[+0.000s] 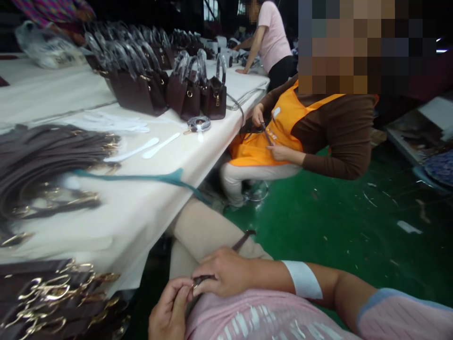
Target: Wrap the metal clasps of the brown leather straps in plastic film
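Observation:
Above my lap, my left hand (172, 307) pinches a small gold-coloured metal fitting at the end of a dark brown strap. My right hand (224, 273) is closed around the same strap (243, 240), whose loose end pokes out beyond the knuckles over my thigh. The two hands almost touch at the fitting, and the fingers cover most of it, so its exact kind is hidden. Close on the left, brown straps with gold snap hooks (46, 295) lie in a pile at the table's edge.
The pale-covered table (141, 245) carries more brown straps (53, 156), white strips (161, 145), a teal cord (141, 177), a coiled strap (198, 124) and several brown handbags (138, 92). A co-worker in an orange apron (262, 150) sits close by on the green floor (318, 226).

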`<state>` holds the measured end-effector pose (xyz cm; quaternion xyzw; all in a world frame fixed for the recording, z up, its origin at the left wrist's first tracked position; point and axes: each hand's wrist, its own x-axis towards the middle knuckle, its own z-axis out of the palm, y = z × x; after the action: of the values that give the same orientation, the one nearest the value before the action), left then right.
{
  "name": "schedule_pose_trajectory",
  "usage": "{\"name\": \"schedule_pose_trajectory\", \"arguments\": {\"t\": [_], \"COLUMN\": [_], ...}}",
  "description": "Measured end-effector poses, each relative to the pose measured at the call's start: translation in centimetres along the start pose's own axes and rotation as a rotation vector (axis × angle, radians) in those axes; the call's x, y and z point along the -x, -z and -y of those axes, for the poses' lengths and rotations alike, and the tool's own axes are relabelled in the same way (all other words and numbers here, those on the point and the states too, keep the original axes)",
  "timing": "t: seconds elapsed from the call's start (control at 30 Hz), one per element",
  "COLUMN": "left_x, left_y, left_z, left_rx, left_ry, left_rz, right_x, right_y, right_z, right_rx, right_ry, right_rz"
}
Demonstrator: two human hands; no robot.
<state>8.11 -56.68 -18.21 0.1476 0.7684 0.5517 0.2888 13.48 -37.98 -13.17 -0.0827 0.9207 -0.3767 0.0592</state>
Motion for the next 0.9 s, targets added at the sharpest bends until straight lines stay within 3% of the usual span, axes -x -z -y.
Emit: {"name": "schedule_pose_trajectory", "arguments": {"t": [0.13,0.27,0.3,0.4,0.47,0.53,0.63,0.73,0.8,0.9], "left_x": [0.8,0.7,0.6,-0.3,-1.1,-1.9,-2.7,-3.1,-3.0,-2.4], "left_y": [-0.2,3.1,4.2,6.1,5.4,3.1,-1.3,-3.7,-3.8,-2.8], "left_z": [0.3,3.4,4.3,5.4,4.6,3.0,0.8,0.3,0.7,1.2], "left_rx": [0.091,0.119,0.064,-0.231,-0.381,-0.391,-0.207,0.015,0.098,0.109], "left_ry": [0.054,0.082,0.086,-0.011,-0.146,-0.219,-0.114,0.017,0.068,0.155], "left_rz": [-0.059,-0.283,-0.271,-0.052,0.072,0.211,0.413,0.397,0.363,0.297], "right_x": [0.8,2.8,3.3,3.7,3.0,2.0,0.8,1.2,2.4,4.6], "right_y": [0.5,1.2,1.4,1.4,0.8,0.0,-0.4,1.5,4.0,7.9], "right_z": [-0.5,-1.9,-2.2,-2.6,-2.8,-3.0,-2.9,-1.0,1.3,3.9], "right_rx": [-0.063,-0.054,-0.06,-0.069,-0.053,-0.049,-0.067,-0.11,-0.209,-0.467], "right_ry": [-0.061,-0.254,-0.275,-0.291,-0.286,-0.254,-0.24,-0.259,-0.194,0.057], "right_rz": [0.019,0.01,0.016,0.032,0.04,0.04,0.018,0.023,0.082,0.146]}}
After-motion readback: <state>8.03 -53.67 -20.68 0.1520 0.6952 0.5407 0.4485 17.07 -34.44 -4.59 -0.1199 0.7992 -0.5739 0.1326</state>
